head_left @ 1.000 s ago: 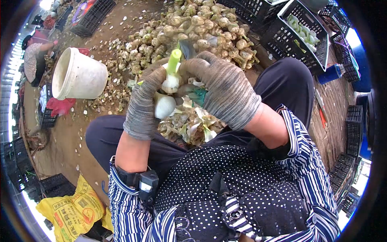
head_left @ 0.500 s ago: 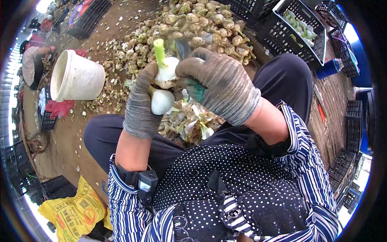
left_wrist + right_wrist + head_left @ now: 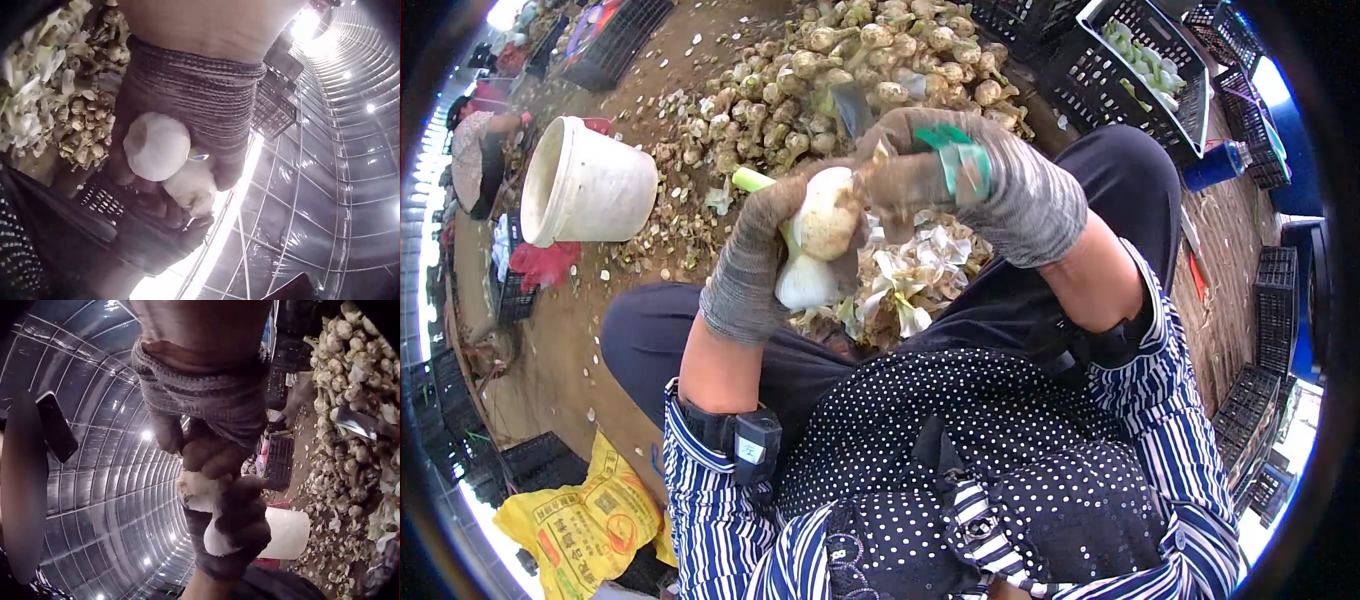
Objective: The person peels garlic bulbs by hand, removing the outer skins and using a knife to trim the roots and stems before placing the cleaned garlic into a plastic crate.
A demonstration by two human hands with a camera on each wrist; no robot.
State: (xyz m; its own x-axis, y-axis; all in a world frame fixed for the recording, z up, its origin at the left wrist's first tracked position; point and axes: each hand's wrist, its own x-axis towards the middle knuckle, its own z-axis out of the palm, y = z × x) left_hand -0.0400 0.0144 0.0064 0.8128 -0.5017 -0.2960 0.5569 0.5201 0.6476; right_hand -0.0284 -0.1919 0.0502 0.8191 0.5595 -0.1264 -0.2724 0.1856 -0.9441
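Note:
My left hand [image 3: 748, 255], in a grey knitted glove, holds two white garlic bulbs. The upper garlic bulb [image 3: 826, 218] has its brownish root end turned to the right; the smooth lower bulb [image 3: 804, 284] lies against the palm. A green stem [image 3: 752, 180] sticks out past the left fingers. My gloved right hand [image 3: 980, 180], with a green band [image 3: 966, 172] around it, pinches papery skin at the upper bulb's root end, its fingertips blurred. In the left wrist view both bulbs, one a round pale bulb [image 3: 156, 147], sit in the left hand's grasp.
A grey blade [image 3: 852, 108] stands just beyond the hands, before a heap of untrimmed garlic [image 3: 800, 80]. Peeled skins [image 3: 925, 270] lie between the legs. A white bucket [image 3: 605, 185] stands at left, a black crate [image 3: 1090, 75] with pale stems at right. Another person [image 3: 475, 155] sits far left.
The upper bulb has tipped from stem-up to lying sideways, root end rightward. My right hand has turned over and moved its fingers onto that end. The left hand keeps hold of both bulbs.

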